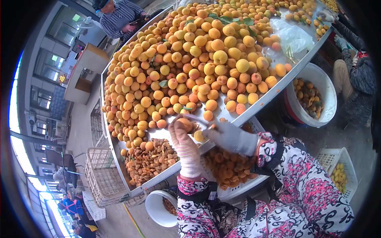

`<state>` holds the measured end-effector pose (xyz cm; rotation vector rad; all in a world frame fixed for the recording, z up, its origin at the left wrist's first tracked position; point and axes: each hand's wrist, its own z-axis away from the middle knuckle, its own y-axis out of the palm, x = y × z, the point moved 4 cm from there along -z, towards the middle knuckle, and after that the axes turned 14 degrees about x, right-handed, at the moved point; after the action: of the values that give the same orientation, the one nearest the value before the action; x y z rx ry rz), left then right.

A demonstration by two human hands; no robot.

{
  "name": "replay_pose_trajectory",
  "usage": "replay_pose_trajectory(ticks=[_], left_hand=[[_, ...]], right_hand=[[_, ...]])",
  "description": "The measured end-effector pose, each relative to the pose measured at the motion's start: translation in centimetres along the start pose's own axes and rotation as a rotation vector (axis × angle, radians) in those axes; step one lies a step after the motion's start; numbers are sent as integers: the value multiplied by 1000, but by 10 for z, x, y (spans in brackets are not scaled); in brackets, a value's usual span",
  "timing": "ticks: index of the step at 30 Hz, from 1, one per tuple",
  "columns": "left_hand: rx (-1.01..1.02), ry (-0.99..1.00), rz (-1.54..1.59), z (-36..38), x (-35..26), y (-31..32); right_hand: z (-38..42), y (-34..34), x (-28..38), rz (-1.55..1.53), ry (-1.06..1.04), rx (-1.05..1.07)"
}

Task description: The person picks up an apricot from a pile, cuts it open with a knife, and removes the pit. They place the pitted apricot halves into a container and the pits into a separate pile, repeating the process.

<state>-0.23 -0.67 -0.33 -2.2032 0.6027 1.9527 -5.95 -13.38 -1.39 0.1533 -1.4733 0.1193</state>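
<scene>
My left hand (184,144), in a pale glove, is closed around an apricot (185,124) over the near edge of the metal table. Close beside it on the right, my right hand (232,138) in a grey glove has its fingers bent together. A thin, blurred strip shows between the two hands; I cannot make out what it is. Whole apricots (178,67) are heaped on the table beyond the hands. A pile of small brown pieces (150,160) lies at its near left corner. Under my right arm, a white crate holds orange-brown apricot halves (230,168).
A white bucket (152,208) stands below the table. At right are a large bucket (328,101) of brownish fruit and a crate (348,186) of yellow fruit. Empty-looking crates (103,170) are stacked left. One person (119,22) stands across the table; another (357,79) is at right.
</scene>
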Motion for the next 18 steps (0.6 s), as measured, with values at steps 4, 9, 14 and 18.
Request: replay_pose_trajectory(ticks=[4,9,14,18], left_hand=[[191,121,-414,15,-11,31],[226,285,-643,25,12,44],[143,172,-419,24,21,52],[101,-180,296,17,12,67]], right_hand=[[-8,-33,6,-163,-49,-228],[-3,-18,6,-149,-141,-317],[-2,-18,19,-44,-231,-445],[-4,-24,29,317,-427,-561]])
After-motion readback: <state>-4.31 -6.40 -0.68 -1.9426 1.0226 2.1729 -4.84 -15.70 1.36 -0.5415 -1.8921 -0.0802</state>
